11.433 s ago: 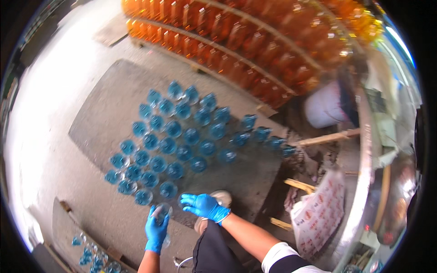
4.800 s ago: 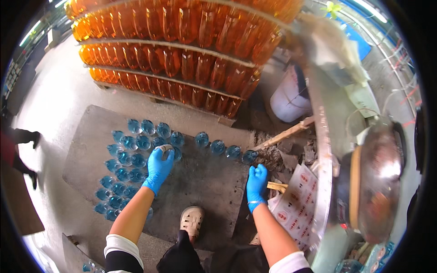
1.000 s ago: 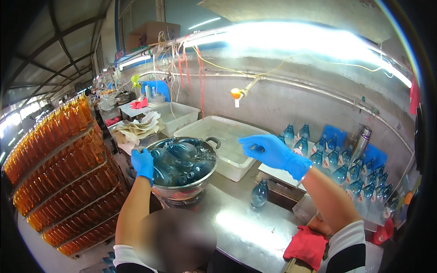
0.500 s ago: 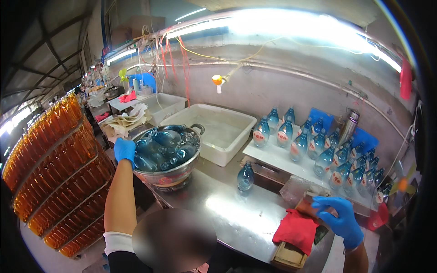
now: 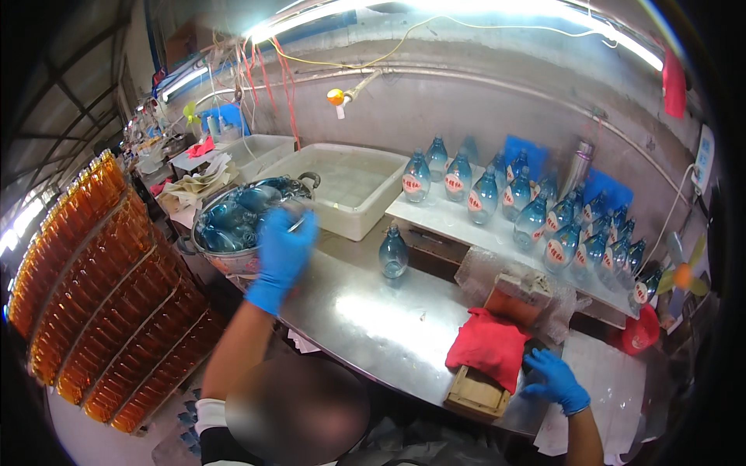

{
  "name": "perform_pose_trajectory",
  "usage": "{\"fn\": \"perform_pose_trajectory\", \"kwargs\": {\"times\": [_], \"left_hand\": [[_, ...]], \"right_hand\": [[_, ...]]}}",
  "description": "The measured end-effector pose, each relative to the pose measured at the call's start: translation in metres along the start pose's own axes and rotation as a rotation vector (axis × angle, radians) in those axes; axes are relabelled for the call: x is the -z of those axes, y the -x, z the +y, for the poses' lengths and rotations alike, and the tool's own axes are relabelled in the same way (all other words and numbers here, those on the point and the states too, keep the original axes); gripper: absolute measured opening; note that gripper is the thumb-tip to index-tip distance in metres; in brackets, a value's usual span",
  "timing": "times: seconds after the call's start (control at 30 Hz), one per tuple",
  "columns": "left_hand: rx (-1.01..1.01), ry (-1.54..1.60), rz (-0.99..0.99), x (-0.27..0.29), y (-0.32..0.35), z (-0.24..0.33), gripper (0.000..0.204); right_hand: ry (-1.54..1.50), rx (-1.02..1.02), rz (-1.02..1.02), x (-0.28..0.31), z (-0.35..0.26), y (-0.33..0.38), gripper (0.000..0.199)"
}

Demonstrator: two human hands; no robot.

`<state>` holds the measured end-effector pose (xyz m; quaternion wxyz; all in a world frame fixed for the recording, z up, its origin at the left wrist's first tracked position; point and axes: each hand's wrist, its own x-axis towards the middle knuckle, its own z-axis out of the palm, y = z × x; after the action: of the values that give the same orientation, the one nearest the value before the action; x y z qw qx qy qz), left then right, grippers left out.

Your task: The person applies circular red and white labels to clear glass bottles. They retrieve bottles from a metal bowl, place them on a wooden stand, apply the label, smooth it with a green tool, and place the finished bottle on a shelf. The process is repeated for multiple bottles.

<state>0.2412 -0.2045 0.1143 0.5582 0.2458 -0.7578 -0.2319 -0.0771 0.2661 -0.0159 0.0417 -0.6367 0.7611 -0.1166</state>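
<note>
Evidently the gloved left hand (image 5: 284, 252) is at the basin (image 5: 237, 262), its fingers bent and overlapping the near right side of the heap of blue bottles (image 5: 221, 237); blur hides whether they are clamped on anything. Seen from that hand, most of the heap lies toward ten o'clock, a white tub (image 5: 373, 221) toward one, and a lone blue bottle (image 5: 394, 255) stands upright at three, well apart from the grip on the metal table (image 5: 350, 303). The gloved right hand (image 5: 556, 380) has its fingers spread apart, palm down, near a red cloth (image 5: 486, 346) at its ten o'clock, which drapes over a wooden box (image 5: 478, 394). At that hand's twelve o'clock, well away, labelled blue bottles (image 5: 530, 217) stand on a white board (image 5: 435, 213).
</note>
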Motion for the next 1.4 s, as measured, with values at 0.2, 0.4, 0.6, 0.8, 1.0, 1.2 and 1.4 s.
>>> {"fn": "perform_pose_trajectory", "kwargs": {"times": [0.2, 0.4, 0.6, 0.8, 1.0, 1.2, 1.4], "left_hand": [[0.213, -0.283, -0.249, -0.14, 0.06, -0.047, 0.086], [0.279, -0.171, -0.063, -0.215, 0.081, -0.095, 0.094], [0.358, -0.036, 0.035, -0.233, 0.079, -0.106, 0.079], [0.424, 0.183, 0.118, -0.217, 0.083, -0.055, 0.066], [0.523, 0.573, -0.228, -0.206, 0.085, 0.072, 0.057], [0.448, 0.292, -0.681, -0.25, 0.139, 0.125, 0.075], [0.401, 0.045, -0.808, -0.268, 0.147, 0.159, 0.08]], "right_hand": [[-0.071, -0.064, 0.013, -0.014, -0.001, 0.001, 0.059], [-0.121, -0.183, -0.004, 0.004, -0.004, 0.02, 0.055], [-0.136, -0.155, -0.025, 0.007, -0.011, 0.027, 0.051], [-0.243, -0.098, 0.012, 0.033, -0.022, 0.015, 0.034], [-0.168, -0.077, 0.11, 0.023, 0.012, 0.022, 0.046], [-0.183, -0.071, 0.145, 0.031, 0.002, 0.01, 0.042], [-0.272, -0.119, 0.206, 0.04, -0.013, -0.008, 0.036]]}}
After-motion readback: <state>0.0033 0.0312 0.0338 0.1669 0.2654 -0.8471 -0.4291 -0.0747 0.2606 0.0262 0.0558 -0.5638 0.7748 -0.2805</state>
